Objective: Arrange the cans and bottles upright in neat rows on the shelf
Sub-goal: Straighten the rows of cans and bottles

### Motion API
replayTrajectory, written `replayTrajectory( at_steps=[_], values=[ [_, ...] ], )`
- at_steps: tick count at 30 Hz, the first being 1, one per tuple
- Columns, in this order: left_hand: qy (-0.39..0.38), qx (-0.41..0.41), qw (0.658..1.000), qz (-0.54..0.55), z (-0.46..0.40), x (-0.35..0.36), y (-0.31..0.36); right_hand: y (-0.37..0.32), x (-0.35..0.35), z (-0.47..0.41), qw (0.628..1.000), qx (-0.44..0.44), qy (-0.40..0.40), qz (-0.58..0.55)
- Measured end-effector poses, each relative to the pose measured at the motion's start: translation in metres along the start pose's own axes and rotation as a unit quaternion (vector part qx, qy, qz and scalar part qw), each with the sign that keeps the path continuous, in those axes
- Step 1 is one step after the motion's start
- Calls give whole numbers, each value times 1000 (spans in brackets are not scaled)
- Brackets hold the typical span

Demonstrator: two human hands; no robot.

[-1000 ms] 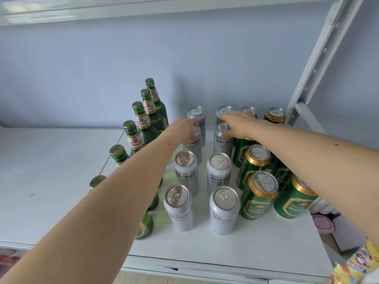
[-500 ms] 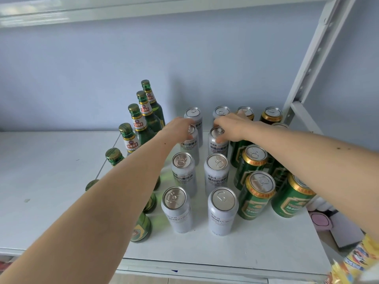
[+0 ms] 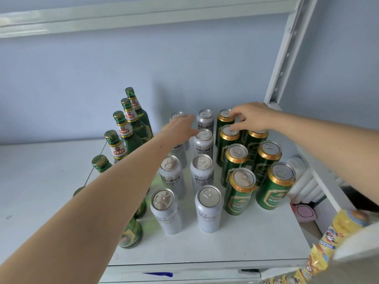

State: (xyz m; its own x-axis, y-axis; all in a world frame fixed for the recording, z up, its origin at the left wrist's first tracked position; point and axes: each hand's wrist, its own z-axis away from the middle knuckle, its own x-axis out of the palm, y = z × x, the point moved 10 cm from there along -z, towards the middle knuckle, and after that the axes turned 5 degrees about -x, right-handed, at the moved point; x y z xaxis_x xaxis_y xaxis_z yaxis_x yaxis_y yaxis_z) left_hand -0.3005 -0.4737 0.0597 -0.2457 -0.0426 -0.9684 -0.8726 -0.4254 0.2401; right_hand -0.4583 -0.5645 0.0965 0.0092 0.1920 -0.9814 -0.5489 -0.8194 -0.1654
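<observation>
Right hand [image 3: 251, 117] pinches a rear green can [image 3: 225, 117] by its rim, rigid but slippery; left hand [image 3: 180, 128] open, empty.

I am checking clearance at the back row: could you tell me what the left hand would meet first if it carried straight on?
Probably the rearmost silver can, just ahead of the left hand; depth is unclear.

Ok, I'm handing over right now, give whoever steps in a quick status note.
Left hand: open, over the rear silver cans.
Right hand: fingertips on the tops of the two rearmost green cans; grip unclear.
Done: bottles in a line on the left, silver cans in two rows, green cans in two rows, all upright.
Left: square up the rear green cans.
</observation>
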Motion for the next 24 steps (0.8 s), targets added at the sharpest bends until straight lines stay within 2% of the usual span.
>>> replayTrajectory(
  at_steps=[6,8,11,14,16,20,24],
  values=[
    [-10,110,994,-1,26,9,81,34,-1,56,998,43,4,-45],
    [-26,146,989,13,40,15,105,39,-3,76,997,64,3,-35],
    [-58,189,980,18,65,27,136,44,7,105,993,106,-41,3],
    [-102,200,974,-33,83,49,151,46,28,124,986,125,-102,44],
    [-104,194,974,-62,90,57,155,45,43,132,983,119,-124,66],
    [-70,164,983,-53,99,56,155,37,57,141,983,110,-130,68],
    [-70,162,983,-55,110,60,154,34,58,143,986,109,-116,60]
  ],
)
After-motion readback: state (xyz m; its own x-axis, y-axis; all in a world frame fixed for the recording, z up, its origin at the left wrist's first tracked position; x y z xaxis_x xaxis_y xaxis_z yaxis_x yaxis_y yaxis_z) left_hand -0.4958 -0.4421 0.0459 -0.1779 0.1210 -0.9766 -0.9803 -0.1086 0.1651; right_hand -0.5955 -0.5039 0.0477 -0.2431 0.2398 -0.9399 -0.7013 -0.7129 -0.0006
